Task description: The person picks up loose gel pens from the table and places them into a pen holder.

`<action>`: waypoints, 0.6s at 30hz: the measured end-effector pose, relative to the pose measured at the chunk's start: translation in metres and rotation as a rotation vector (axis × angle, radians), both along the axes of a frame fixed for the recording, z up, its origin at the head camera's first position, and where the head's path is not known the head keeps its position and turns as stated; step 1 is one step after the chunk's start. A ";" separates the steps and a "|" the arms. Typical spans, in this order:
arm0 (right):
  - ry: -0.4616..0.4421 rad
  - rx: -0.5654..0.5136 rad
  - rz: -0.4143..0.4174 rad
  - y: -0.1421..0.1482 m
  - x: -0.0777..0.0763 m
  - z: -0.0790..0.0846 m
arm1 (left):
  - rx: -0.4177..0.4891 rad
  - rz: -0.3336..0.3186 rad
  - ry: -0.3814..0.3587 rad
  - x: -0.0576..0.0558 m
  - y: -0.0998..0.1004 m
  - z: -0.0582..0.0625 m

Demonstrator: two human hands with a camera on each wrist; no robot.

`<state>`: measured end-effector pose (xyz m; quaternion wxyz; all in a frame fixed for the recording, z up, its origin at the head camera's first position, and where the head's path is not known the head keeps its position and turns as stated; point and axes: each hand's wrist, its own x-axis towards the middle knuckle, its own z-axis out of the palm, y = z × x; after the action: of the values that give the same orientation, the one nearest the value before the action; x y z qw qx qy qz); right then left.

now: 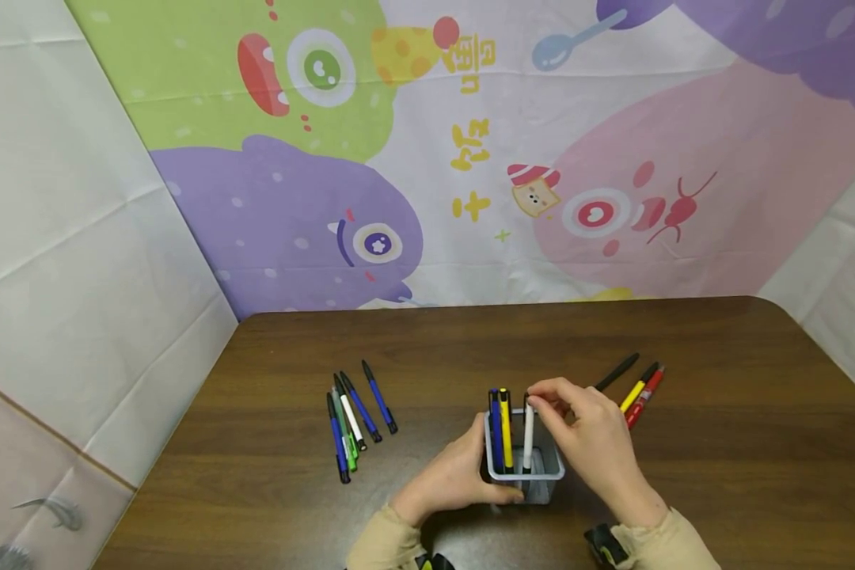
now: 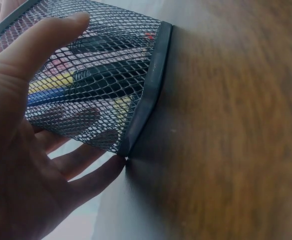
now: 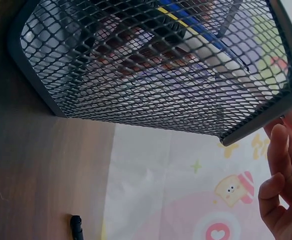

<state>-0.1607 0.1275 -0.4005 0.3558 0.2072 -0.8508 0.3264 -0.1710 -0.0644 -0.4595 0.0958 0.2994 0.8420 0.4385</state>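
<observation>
My left hand point(image 1: 449, 479) grips a mesh pen holder point(image 1: 541, 477) from its left side, the thumb across the near face. In the left wrist view the fingers curve round the dark mesh point(image 2: 111, 75) close to its base. Inside stand a blue pen point(image 1: 497, 435) and a yellow pen point(image 1: 507, 431) along the left wall. A white pen point(image 1: 528, 443) is upright in the middle of the holder. Thumb and forefinger of my right hand point(image 1: 591, 435) pinch its top end. The right wrist view shows that hand point(image 3: 288, 175) at the rim, partly out of frame.
Left on the brown table point(image 1: 271, 514) lie several pens, among them a blue pen point(image 1: 379, 397), a white pen point(image 1: 352, 421) and a green pen point(image 1: 349, 451). Beyond my right hand lie a black pen point(image 1: 618, 371), a yellow pen point(image 1: 638, 388) and a red pen point(image 1: 645, 398).
</observation>
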 end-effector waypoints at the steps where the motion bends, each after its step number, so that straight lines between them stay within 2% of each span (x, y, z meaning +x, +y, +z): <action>1: -0.004 0.002 -0.001 0.000 0.000 0.000 | 0.003 -0.001 -0.003 0.000 0.000 0.000; 11: -0.059 0.038 -0.033 -0.003 0.000 -0.003 | 0.012 -0.003 -0.007 0.000 -0.001 -0.001; 18: -0.051 0.061 -0.029 -0.004 -0.001 -0.006 | 0.007 -0.004 0.010 0.000 0.000 -0.001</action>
<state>-0.1613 0.1238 -0.4063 0.3323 0.1969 -0.8721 0.3004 -0.1708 -0.0646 -0.4604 0.0914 0.3035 0.8404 0.4396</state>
